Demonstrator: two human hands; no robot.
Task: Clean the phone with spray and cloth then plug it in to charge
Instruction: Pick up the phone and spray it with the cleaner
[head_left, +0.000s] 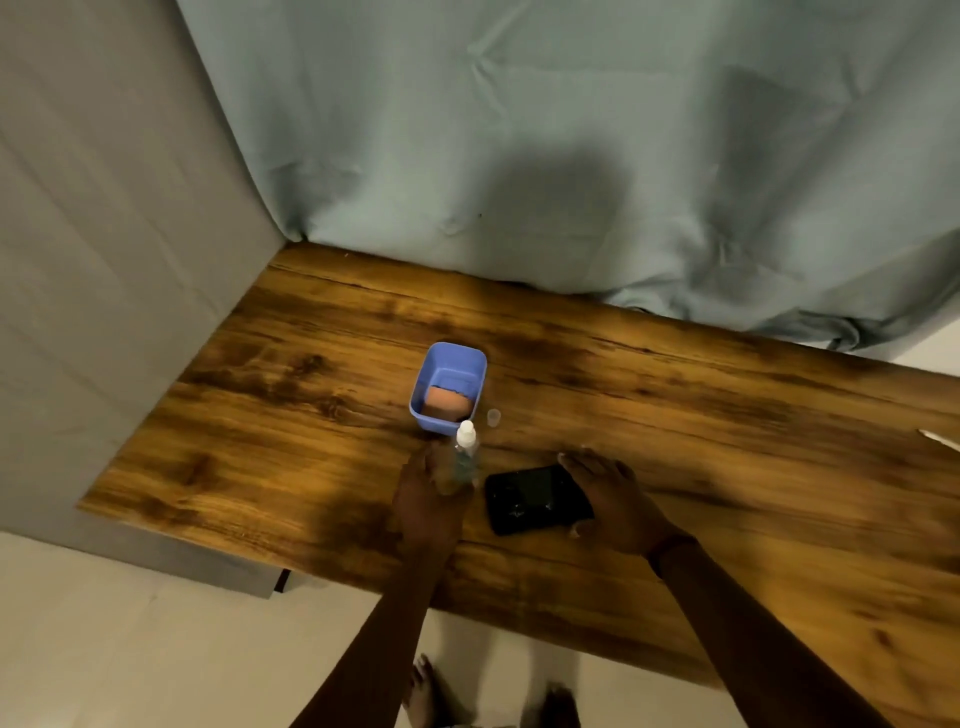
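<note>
A wooden table with wide bare stretches along its left edge and far right side. Near the middle, a blue tub, a small clear cap, a spray bottle and a dark phone crowd together toward the front edge, leaving narrow gaps. A hanging sheet blocks the back edge.

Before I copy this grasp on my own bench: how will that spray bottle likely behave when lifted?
The spray bottle looks clear plastic and slim, so probably light. Standing tall on a narrow base, it may tip if nudged sideways. The left hand wraps its lower body, which should steady it.
</note>
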